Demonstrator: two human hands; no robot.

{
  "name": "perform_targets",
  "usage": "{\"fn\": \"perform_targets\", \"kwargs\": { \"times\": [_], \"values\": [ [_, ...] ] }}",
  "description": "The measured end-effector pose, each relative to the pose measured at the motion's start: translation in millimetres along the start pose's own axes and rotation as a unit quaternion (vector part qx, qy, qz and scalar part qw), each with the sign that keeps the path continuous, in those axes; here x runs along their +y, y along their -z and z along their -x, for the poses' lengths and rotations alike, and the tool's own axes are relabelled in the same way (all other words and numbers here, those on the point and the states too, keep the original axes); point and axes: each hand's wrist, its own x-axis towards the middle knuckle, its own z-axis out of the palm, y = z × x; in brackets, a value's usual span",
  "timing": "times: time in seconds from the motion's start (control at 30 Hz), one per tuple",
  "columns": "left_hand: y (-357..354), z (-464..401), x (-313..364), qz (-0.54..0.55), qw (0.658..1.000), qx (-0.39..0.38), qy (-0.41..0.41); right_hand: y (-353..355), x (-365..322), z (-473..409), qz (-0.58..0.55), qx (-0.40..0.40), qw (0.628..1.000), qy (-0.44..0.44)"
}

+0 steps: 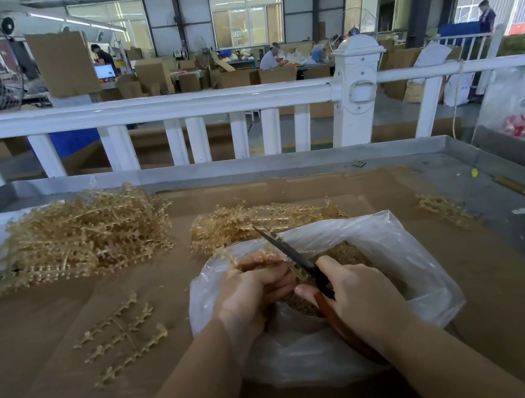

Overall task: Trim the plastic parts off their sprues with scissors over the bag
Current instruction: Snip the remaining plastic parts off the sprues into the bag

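Two bare hands worked over a table [456,163] lined with brown cardboard [60,389], beyond which ran a white railing [135,110]; a large heap of tan sprues [79,236] lay at the far left, a smaller heap [257,220] just behind the clear plastic bag [403,262], which held loose trimmed parts [349,250]; one flat sprue [121,337] lay apart at the left; the left hand [253,297] had its grip curled round a sprue piece [296,271] above the bag mouth; the right hand [365,299] gripped the red-handled scissors [295,256], blades slightly parted, pointing up and away
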Motion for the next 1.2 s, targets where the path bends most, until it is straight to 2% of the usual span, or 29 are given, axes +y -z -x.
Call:
{"fn": "perform_targets", "kwargs": {
  "times": [0.27,0.73,0.87,1.07,1.2],
  "values": [
    [0.7,-1.4,0.4,-0.022,1.0,0.0,0.009,4.0,-2.0,-0.6,-0.006,0.016,1.0,-0.003],
    [1.0,-2.1,0.0,-0.039,0.999,0.001,0.018,3.3,-4.5,-6.9,-0.019,-0.003,1.0,-0.006],
    [3.5,-2.0,-1.6,-0.004,1.0,-0.011,0.01,3.0,-2.9,-6.3,-0.019,0.004,1.0,-0.009],
    [9.5,-7.6,-7.9,0.162,0.987,0.004,-0.013,4.6,-4.1,-0.4,-0.056,0.08,0.995,-0.019],
    [11.3,-8.5,-7.2,0.155,0.988,0.015,-0.024,0.3,-6.5,6.5,-0.02,0.064,0.998,-0.006]
  ]
}}
